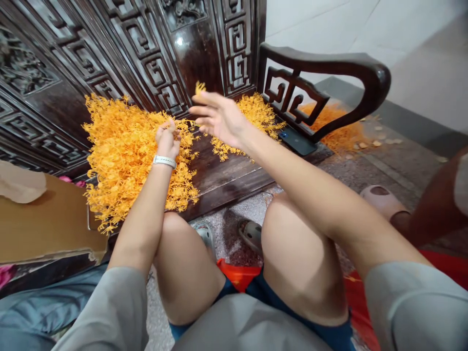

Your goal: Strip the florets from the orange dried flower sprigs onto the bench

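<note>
My left hand (168, 138), with a pale watch band on its wrist, is closed in a pinch at the right side of a large heap of orange-yellow artificial sprigs (127, 151). A thin orange stem runs from its fingertips toward my right hand. My right hand (222, 118) is raised over the dark wooden bench. A small orange sprig (200, 88) shows at its upper fingertips, while the lower fingers stretch out, slightly blurred. Behind that hand lies a smaller pile of sprigs (256, 117), partly covered by it.
A phone (298, 140) lies beside the curved wooden armrest (329, 61). The carved bench back (146, 44) rises behind. A cardboard box (54, 219) stands at left. More orange sprigs (336, 129) lie past the armrest. Another person's foot in a pink shoe (383, 200) is at right.
</note>
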Demonstrator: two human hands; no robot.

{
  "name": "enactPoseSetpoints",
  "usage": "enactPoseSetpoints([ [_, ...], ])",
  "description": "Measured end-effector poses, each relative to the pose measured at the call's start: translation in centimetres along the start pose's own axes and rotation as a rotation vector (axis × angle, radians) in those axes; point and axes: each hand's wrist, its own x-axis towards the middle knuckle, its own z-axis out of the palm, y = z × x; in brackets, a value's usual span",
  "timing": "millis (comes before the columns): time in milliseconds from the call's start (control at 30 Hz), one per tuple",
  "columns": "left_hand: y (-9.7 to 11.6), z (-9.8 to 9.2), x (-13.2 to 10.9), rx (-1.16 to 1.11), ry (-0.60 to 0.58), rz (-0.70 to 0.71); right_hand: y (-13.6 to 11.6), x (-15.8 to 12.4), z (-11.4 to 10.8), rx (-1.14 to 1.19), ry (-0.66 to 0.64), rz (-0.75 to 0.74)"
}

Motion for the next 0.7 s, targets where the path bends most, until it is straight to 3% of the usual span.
enactPoseSetpoints([
  [100,0.0,1.0,-0.5,-0.014,0.055,-0.022,1.0,1.4,-2.4,0.089,0.384,-0.015],
  [167,0.1,1.7,-1.0,-0.008,0.050,-0.040,2.1,1.7,-3.5,0.103,0.483,0.036],
  [233,0.3,2.3,-1.5,-0.007,0.059,-0.051,3.0,1.5,-4.0,0.057,0.445,0.105],
  [367,0.4,3.1,-2.3,-0.007,0.052,-0.041,3.7,0.7,-3.6,-0.147,0.167,0.178],
  [433,0.4,3.2,-2.6,0.000,0.039,-0.036,3.8,0.6,-3.2,-0.205,0.100,0.158],
  [700,0.6,3.6,-3.1,0.032,0.041,-0.009,4.1,0.9,-3.4,-0.292,0.121,0.091],
])
